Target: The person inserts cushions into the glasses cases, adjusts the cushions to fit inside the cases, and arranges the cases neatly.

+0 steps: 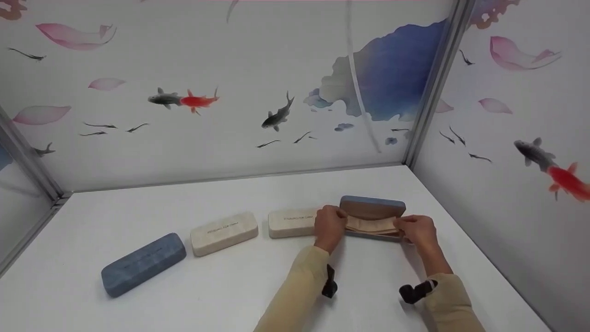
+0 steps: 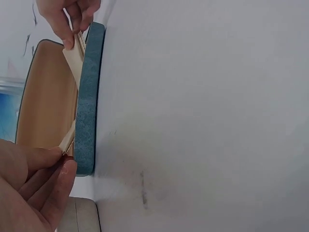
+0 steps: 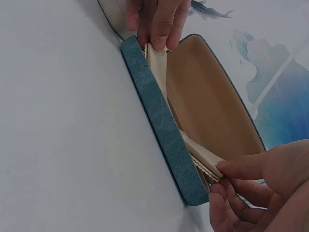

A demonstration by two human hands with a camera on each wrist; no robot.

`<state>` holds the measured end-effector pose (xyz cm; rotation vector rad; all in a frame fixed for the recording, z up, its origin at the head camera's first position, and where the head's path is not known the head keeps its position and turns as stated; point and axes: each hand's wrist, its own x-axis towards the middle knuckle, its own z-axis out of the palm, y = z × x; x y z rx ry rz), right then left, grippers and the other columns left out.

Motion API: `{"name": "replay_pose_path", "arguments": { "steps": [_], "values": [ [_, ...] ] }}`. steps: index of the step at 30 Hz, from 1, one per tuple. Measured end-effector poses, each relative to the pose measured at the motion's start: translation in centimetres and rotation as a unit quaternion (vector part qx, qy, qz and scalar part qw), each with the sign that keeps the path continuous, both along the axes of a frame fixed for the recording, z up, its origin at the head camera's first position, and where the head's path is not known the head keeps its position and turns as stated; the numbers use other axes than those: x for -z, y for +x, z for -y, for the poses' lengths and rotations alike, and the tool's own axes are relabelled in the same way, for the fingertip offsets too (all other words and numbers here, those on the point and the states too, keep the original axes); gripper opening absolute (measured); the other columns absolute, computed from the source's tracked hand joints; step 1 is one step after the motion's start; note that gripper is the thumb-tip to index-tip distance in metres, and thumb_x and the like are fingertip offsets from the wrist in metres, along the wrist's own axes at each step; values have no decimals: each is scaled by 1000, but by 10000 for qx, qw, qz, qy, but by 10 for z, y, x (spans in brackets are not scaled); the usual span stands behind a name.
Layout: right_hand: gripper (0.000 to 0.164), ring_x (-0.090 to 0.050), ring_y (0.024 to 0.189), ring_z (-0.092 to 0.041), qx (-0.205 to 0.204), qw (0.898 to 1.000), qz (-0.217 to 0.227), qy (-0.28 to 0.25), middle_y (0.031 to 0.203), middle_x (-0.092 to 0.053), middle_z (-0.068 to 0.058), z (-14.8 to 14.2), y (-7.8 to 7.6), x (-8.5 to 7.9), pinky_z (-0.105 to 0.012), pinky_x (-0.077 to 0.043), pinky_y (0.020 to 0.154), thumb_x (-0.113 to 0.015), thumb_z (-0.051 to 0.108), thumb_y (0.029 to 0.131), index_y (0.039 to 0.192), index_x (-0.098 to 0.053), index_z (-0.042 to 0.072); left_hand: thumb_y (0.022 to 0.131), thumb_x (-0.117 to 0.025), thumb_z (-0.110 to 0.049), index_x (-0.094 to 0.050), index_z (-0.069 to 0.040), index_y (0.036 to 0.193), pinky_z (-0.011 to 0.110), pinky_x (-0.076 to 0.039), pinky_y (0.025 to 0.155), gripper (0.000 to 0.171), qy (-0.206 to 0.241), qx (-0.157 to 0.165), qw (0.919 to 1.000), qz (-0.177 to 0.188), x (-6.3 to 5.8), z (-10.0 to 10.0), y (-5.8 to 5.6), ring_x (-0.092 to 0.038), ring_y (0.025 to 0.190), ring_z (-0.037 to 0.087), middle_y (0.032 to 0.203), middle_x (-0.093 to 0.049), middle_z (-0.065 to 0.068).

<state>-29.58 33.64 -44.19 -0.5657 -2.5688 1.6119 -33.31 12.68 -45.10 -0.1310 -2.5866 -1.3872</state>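
An opened blue glasses case (image 1: pixel 372 201) with a tan lining stands at the right of the table, its lid tilted back. A folded cream cloth (image 1: pixel 371 224) with zigzag edges lies in it, both ends raised and the middle sagging into the case. My left hand (image 1: pixel 330 228) pinches the cloth's left end between thumb and fingers. At the other end my right hand (image 1: pixel 418 231) pinches the cloth, as the right wrist view shows with the thumb (image 3: pixel 241 166) on top. The bottom of the case is hidden by the cloth and the front wall.
Directly left of the opened case lies a closed cream glasses case (image 1: pixel 291 224), partly behind my left hand. Farther left are another cream case (image 1: pixel 224 234) and a closed blue case (image 1: pixel 144 264). Printed wall panels (image 1: pixel 230 152) border the white table (image 1: pixel 221 299).
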Motion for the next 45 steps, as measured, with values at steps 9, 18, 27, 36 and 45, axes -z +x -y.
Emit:
{"name": "replay_pose_path", "arguments": {
  "steps": [9, 18, 27, 36, 45],
  "values": [
    [48, -69, 100, -33, -259, 9971, 250, 666, 116, -68, -28, -11, 4, -18, -32, -59, 75, -59, 27, 98, 127, -60, -12, 92, -67, -5, -79, -2, 96, 29, -57, 66, 13, 50, -61, 9999, -141, -18, 9, -1, -71, 76, 16, 90, -78, 9],
    [74, -63, 115, -35, 373, 9975, -317, 503, 138, -58, -27, -7, -1, -34, -35, -55, 89, -51, 54, 99, 143, -49, -5, 99, -60, -31, -68, 1, 124, 39, -56, 93, 42, 386, 220, 9975, 554, -36, 11, -4, -70, 110, 26, 126, -70, 16],
    [101, -28, 149, -45, 12, 9994, 150, -301, 160, -25, -30, 1, -12, -14, -55, -26, 122, -38, 72, 95, 156, -21, -6, 101, -51, -48, -71, -2, 105, 35, -53, 79, 50, 503, 554, 9916, 1059, -27, 0, -3, -64, 90, 20, 99, -71, 9],
    [94, -36, 145, -42, 130, 9982, -140, -577, 158, -32, -29, 7, -16, -7, -51, -33, 120, -38, 69, 97, 154, -28, -5, 101, -52, -39, -66, -7, 76, 31, -40, 55, 43, 381, -222, 9943, 976, -26, -14, -6, -48, 61, 16, 66, -56, 2],
    [93, -32, 148, -41, 169, 9988, -115, -443, 158, -33, -29, 8, -19, -1, -51, -31, 121, -39, 66, 98, 154, -27, -6, 98, -59, -42, -70, 2, 92, 31, -41, 57, 46, 296, -502, 9935, 974, -31, -15, -3, -51, 63, 17, 73, -64, 9]
  ]
}}
